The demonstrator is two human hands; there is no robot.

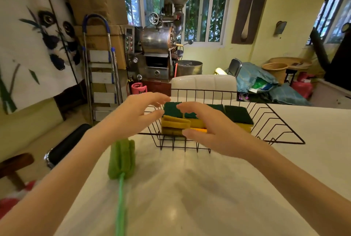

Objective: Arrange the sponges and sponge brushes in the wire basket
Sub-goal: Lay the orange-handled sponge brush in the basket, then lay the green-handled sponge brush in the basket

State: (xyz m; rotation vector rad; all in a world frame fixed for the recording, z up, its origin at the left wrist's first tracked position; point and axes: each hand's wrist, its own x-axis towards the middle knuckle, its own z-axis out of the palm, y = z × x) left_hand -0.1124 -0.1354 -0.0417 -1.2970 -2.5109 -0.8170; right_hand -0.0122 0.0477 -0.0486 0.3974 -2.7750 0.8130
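Black wire basket [275,120] on the white marble-look table [190,188], holding yellow sponges with dark green scouring tops [238,115]. My left hand [133,114] and right hand [210,131] hover over its left end, fingers spread, gripping nothing. Green sponge brush with a thin green handle [121,159] lies on the table, just beside the basket's near-left corner

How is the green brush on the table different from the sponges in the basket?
The green brush lies out on the white table, while the sponges sit inside the wire basket. The brush has a long thin handle; the sponges are flat blocks without one. The brush is light green all over; the sponges are yellow with dark green tops. Neither is being held: both hands hover open near the basket.
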